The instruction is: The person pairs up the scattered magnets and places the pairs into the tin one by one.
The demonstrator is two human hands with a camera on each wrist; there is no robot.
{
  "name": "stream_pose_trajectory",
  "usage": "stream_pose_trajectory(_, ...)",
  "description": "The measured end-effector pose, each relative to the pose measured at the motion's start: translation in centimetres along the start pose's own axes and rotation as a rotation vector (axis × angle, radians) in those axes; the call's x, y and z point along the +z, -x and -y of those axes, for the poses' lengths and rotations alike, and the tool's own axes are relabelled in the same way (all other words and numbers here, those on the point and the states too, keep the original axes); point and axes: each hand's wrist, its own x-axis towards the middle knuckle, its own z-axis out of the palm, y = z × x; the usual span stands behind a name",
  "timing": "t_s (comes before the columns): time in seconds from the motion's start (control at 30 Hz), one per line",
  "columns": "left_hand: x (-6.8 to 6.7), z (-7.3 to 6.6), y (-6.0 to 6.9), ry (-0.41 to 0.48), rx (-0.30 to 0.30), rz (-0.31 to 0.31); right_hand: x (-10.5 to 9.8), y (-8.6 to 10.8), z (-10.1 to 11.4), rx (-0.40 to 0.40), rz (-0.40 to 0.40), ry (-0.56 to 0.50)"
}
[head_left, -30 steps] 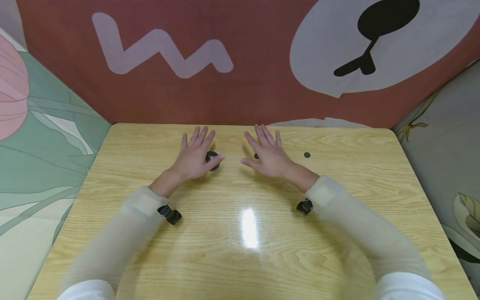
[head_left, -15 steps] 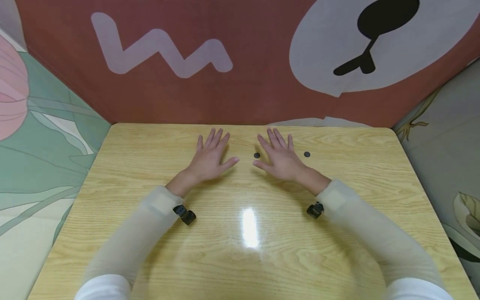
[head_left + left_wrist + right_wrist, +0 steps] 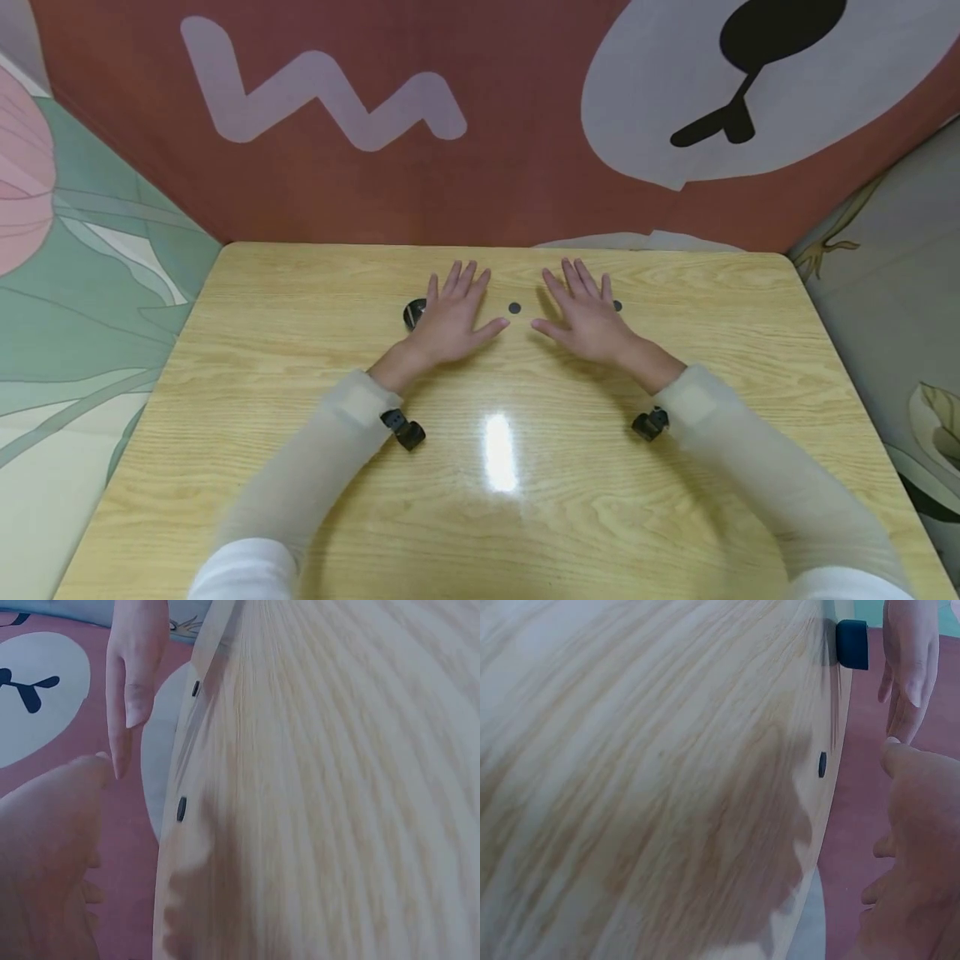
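Left hand and right hand are hovering, fingers spread; a small black disc is lying between, a round black object sitting at the left's nine o'clock.

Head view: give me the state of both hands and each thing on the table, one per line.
Left hand, spread, above the table, holding nothing
Right hand, spread, above the table, holding nothing
Round black thing, on the table, partly hidden by the left hand
Middle disc, flat on the table, uncovered
Right disc, flat on the table, partly hidden by the right hand
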Motion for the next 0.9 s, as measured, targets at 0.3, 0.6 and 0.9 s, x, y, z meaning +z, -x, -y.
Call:
stream_pose_trajectory(0.3,1.7,-1.1,-0.9,-0.006,-0.027,0.016,0.2,0.8,-1.5,0.031,0.01,-0.007)
stream_pose_trajectory(0.6,2.8,-1.1,-1.6,0.045,-0.05,0.011,0.2,1.7,-3.1,0.072,0.01,-0.049)
stream_pose_trajectory(0.9,3.2,-0.9,-2.2,0.082,-0.079,-0.004,0.1,2.7,-5.5,0.1,-0.003,-0.1)
